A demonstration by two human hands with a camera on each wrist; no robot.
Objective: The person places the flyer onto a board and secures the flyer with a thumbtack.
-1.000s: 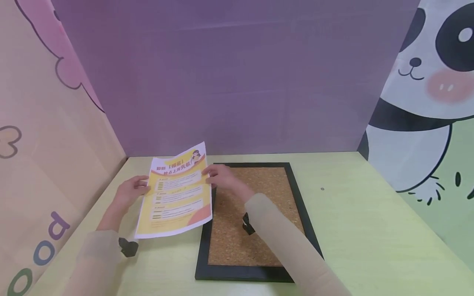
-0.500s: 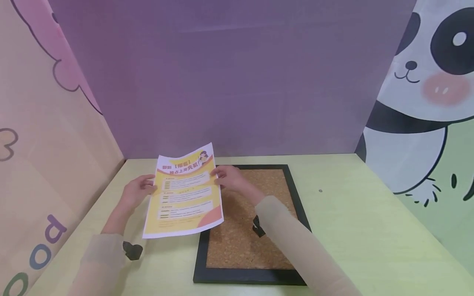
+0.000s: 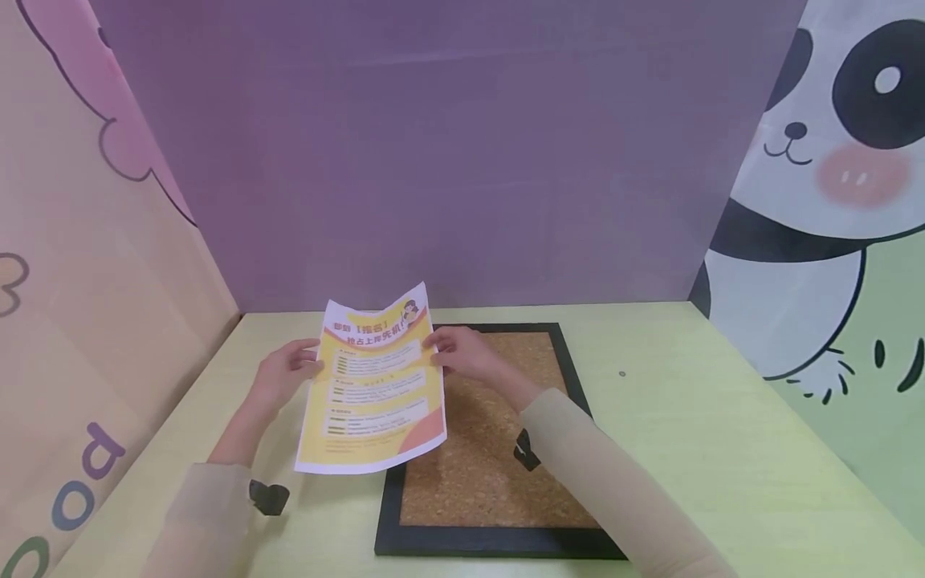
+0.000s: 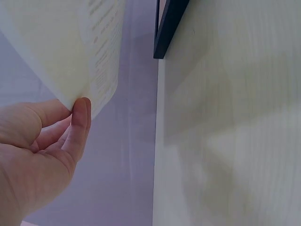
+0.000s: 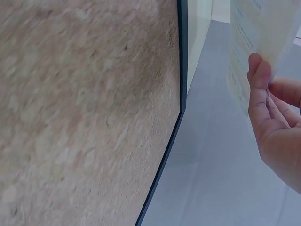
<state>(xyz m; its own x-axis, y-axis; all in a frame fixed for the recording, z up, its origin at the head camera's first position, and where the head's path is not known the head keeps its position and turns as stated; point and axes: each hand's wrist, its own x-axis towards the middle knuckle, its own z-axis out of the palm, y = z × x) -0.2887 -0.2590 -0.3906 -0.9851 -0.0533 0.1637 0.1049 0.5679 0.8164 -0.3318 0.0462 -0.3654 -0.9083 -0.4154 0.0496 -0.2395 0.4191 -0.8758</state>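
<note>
A yellow printed poster with a white border is held up above the table, its top edge sagging between raised corners. My left hand pinches its left edge between thumb and fingers; the left wrist view shows that hand at the paper's edge. On the opposite edge my right hand pinches the sheet, and in the right wrist view the fingers lie against the paper. Behind and right of the poster, a cork board in a black frame lies flat on the table, partly covered by the poster and right forearm.
The pale wooden table runs back to a purple wall panel. A small round dark spot shows on the tabletop right of the board. Printed side walls, one with a panda, border the table.
Both hands have carried the poster to the right, so it overlaps more of the board's left side. Both hands keep their pinch, and the head view has shifted slightly.
</note>
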